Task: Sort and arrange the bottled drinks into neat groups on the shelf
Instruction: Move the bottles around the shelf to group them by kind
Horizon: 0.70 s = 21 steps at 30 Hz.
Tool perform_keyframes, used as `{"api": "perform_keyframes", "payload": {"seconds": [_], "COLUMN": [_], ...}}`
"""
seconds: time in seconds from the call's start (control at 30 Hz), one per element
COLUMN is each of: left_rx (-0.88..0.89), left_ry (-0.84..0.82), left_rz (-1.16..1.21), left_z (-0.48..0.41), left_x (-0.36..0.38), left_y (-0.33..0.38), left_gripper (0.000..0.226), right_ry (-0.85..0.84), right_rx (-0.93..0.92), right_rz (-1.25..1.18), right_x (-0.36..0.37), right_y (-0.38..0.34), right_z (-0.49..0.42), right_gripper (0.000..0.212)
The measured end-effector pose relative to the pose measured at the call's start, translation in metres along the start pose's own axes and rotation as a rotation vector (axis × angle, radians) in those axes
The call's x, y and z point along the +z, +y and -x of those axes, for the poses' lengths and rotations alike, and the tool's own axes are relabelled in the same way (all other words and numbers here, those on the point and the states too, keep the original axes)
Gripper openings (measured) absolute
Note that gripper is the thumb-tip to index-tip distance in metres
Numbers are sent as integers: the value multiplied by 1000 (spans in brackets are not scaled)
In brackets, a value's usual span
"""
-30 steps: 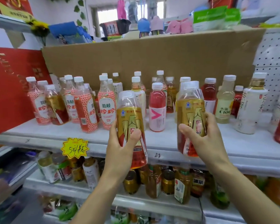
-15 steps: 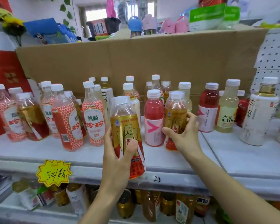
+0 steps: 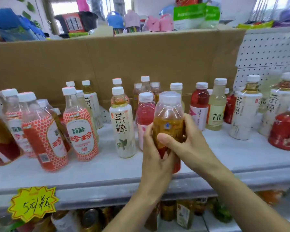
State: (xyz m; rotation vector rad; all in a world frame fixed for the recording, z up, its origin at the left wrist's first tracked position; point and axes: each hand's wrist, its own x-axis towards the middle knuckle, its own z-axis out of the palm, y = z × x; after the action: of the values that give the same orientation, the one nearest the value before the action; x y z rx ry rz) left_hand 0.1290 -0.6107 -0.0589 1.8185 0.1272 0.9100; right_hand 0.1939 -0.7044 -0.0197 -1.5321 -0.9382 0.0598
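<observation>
An amber drink bottle [image 3: 168, 119] with a gold and red label and a clear cap is upright over the front of the white shelf [image 3: 241, 158]. My left hand [image 3: 155, 158] grips its left side and lower part. My right hand [image 3: 189, 144] wraps it from the right, thumb across the label. Whether its base rests on the shelf is hidden. A pink bottle [image 3: 145, 111] stands just behind it, with a white tea bottle [image 3: 124, 129] to the left. Orange-red lychee bottles [image 3: 80, 133] group at the left.
A red bottle [image 3: 199, 99], a pale yellow bottle [image 3: 215, 108], white tea bottles [image 3: 245, 111] and a red-labelled bottle [image 3: 286, 131] stand to the right. A cardboard sheet [image 3: 124, 56] backs the shelf. A yellow price tag [image 3: 32, 203] hangs on the front edge; more bottles fill the lower shelf.
My right hand set its amber bottle on the shelf beside the pink one, then came onto the bottle my left hand holds. That bottle moved right and toward the shelf.
</observation>
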Motion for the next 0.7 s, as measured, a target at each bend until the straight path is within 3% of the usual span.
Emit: {"api": "perform_keyframes", "payload": {"seconds": [0.2, 0.43, 0.6, 0.7], "left_rx": [180, 153, 160, 175], "left_ry": [-65, 42, 117, 165], "left_rz": [-376, -394, -415, -394], "left_z": [-7, 1, -6, -13], "left_x": [-18, -61, -88, -106], "left_y": [-9, -24, -25, -22], "left_gripper": [62, 48, 52, 50], "right_ry": [203, 268, 282, 437], "right_rx": [2, 90, 130, 3], "right_rz": [43, 203, 236, 301], "right_x": [-13, -2, -1, 0], "right_y": [16, 31, 30, 18], "right_z": [-9, -18, -26, -25], "right_gripper": [61, 72, 83, 85]}}
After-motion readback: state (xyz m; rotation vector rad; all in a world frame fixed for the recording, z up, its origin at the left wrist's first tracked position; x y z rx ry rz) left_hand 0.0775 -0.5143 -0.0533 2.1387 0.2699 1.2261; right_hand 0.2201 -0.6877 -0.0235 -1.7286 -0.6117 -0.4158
